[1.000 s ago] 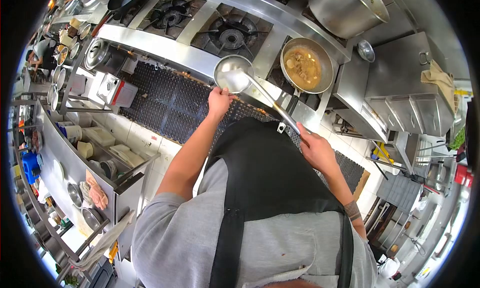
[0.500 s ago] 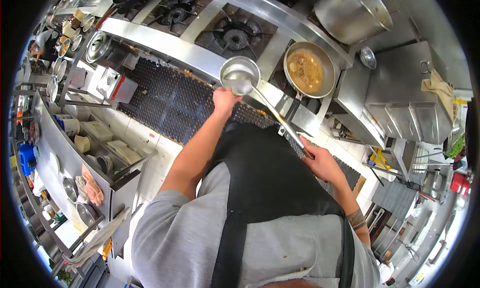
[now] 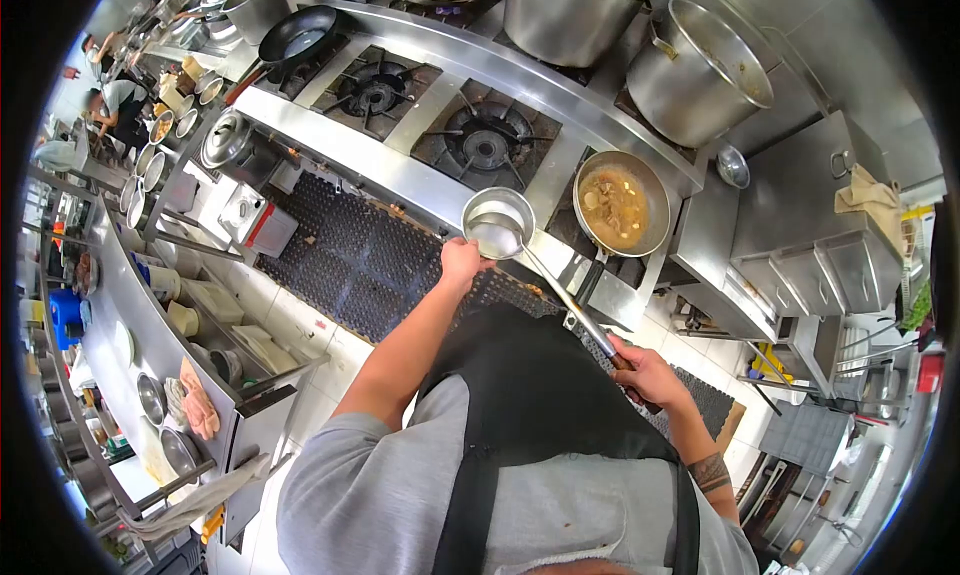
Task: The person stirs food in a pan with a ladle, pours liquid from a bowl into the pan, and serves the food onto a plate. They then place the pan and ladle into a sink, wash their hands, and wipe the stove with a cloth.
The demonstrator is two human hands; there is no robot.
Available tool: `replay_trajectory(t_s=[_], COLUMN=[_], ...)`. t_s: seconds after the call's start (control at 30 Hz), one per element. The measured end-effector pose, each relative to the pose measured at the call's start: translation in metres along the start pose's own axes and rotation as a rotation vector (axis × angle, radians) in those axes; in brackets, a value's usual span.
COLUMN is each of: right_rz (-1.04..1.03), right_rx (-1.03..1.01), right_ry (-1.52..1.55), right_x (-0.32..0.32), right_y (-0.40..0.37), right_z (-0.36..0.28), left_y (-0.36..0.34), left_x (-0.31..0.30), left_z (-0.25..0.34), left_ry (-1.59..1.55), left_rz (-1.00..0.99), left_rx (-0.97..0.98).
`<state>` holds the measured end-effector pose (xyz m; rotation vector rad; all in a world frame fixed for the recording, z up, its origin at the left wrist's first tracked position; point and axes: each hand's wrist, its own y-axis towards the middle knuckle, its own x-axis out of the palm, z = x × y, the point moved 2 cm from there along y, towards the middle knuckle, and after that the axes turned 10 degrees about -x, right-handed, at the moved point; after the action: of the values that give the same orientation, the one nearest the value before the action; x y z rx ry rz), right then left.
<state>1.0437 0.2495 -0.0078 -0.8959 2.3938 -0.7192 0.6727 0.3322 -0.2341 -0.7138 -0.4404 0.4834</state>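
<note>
1. Your right hand (image 3: 648, 375) is nearest you, at the right side of your apron (image 3: 540, 395). Its fingers are wrapped tight round the end of the ladle (image 3: 560, 297) handle.
2. The ladle slants away to the left, and its cup sits at the mouth of the bowl (image 3: 498, 213).
3. Your left hand (image 3: 462, 263), arm stretched out, pinches the bowl's near rim with its fingers closed on it. The bowl hangs over the front edge of the stove (image 3: 330, 125), just past the mat (image 3: 350, 255).
4. The pan (image 3: 620, 205) of brown stew sits near the stove's right end, just right of the bowl, with its handle pointing toward you.
5. A burner (image 3: 487, 145) lies just behind the bowl.
6. Two big pots (image 3: 700, 70) stand at the stove's far right corner, and a black pan (image 3: 300, 35) rests toward its far left.
</note>
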Motion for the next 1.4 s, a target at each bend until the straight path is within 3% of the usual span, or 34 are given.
replay_trajectory(t_s=[0.37, 0.8, 0.93, 1.0, 1.07, 1.13, 1.17, 1.23, 1.4], right_rz=[-0.021, -0.080, 0.004, 0.085, 0.134, 0.194, 0.175, 0.193, 0.211], right_rx=[-0.002, 0.076, 0.031, -0.036, -0.060, -0.223, -0.173, -0.194, -0.292], right_ry=[0.414, 0.706, 0.447, 0.048, -0.143, -0.393, -0.492, -0.514, -0.585], right_x=[0.002, -0.002, -0.006, -0.008, -0.008, -0.003, -0.002, 0.006, 0.019], right_y=[0.015, 0.008, -0.005, -0.009, -0.007, -0.004, -0.002, 0.004, 0.018], right_z=[0.049, 0.047, 0.018, 0.013, 0.010, 0.010, 0.006, 0.010, 0.018], left_y=[-0.002, -0.004, -0.003, 0.003, -0.009, -0.022, -0.028, -0.036, -0.026], left_x=[-0.003, -0.007, -0.009, -0.012, -0.011, -0.007, -0.005, 0.003, 0.012], left_z=[-0.006, -0.008, -0.010, -0.019, -0.022, -0.023, -0.021, -0.025, -0.026], left_ry=[-0.049, -0.069, -0.055, 0.016, 0.176, 0.290, 0.294, 0.271, 0.215], left_rz=[-0.035, -0.046, -0.066, -0.045, 0.025, -0.014, -0.012, -0.145, -0.199], left_rx=[0.040, 0.048, 0.021, 0.044, 0.040, -0.043, -0.051, -0.118, -0.098])
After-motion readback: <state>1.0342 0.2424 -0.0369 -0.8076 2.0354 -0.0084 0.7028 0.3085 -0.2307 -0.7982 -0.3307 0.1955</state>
